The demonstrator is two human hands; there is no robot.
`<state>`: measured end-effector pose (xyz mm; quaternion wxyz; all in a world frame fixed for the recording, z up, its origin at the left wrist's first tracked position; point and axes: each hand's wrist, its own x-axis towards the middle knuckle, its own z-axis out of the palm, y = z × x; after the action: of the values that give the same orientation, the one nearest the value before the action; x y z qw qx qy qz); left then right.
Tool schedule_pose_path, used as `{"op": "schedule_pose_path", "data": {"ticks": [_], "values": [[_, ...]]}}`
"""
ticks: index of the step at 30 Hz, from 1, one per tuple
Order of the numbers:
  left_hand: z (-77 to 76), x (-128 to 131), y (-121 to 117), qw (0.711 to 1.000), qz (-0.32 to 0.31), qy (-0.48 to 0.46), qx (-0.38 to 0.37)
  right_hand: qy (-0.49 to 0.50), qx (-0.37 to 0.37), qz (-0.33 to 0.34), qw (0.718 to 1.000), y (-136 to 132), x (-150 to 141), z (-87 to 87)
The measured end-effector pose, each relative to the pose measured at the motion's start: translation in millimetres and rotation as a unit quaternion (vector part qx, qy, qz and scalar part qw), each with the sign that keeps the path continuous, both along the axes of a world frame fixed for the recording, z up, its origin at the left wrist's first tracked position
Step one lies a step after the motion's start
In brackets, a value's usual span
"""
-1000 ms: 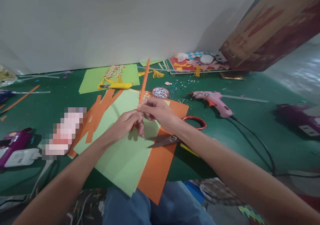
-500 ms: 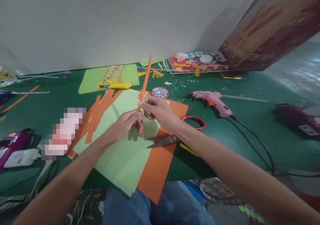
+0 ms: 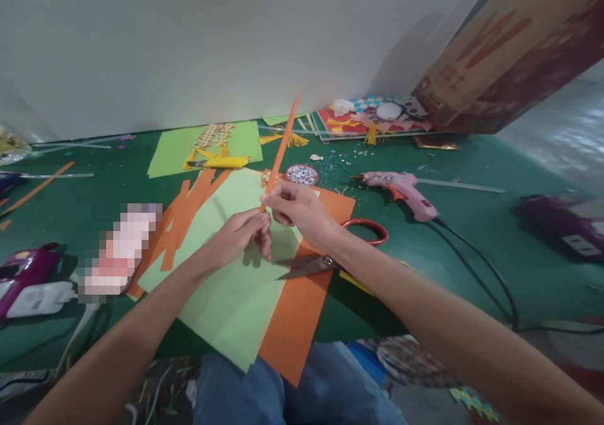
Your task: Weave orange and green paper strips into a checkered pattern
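Note:
A narrow orange paper strip (image 3: 284, 145) slants up and away between my two hands. My left hand (image 3: 248, 230) pinches its near end, and my right hand (image 3: 297, 206) pinches it just above, with the fingertips close together. Both hands are held over light green paper sheets (image 3: 231, 311), which lie on top of orange paper (image 3: 293, 334). Scissors (image 3: 309, 266) with red handles rest partly under my right forearm, their blades apart on the sheets. Several cut orange strips (image 3: 189, 214) lie left of the green paper.
A pink glue gun (image 3: 401, 189) with a cord lies at the right. Behind the sheets are a yellow utility knife (image 3: 226, 162) and a round container of small beads (image 3: 302, 174). Purple power sockets (image 3: 28, 274) stand at the left, and a cardboard box (image 3: 509, 60) leans at the back right.
The far end of the orange strip has tilted slightly to the right and up. Both hands stay in nearly the same place, still pinching it.

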<state>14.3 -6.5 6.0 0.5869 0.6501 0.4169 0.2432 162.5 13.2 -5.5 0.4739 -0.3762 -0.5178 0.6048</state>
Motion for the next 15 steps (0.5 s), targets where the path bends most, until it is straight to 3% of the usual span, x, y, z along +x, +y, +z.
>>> {"op": "schedule_pose_path", "data": {"ticks": [6, 15], "values": [[-2.0, 0.5, 1.7, 1.0, 0.02, 0.002, 0.007, -0.016, -0.005, 0.031, 0.999, 0.4, 0.6, -0.3], [-2.1, 0.9, 1.0, 1.0, 0.014, -0.01, 0.0, -0.002, 0.013, 0.008, 1.0, 0.7, 1.5, -0.7]]}}
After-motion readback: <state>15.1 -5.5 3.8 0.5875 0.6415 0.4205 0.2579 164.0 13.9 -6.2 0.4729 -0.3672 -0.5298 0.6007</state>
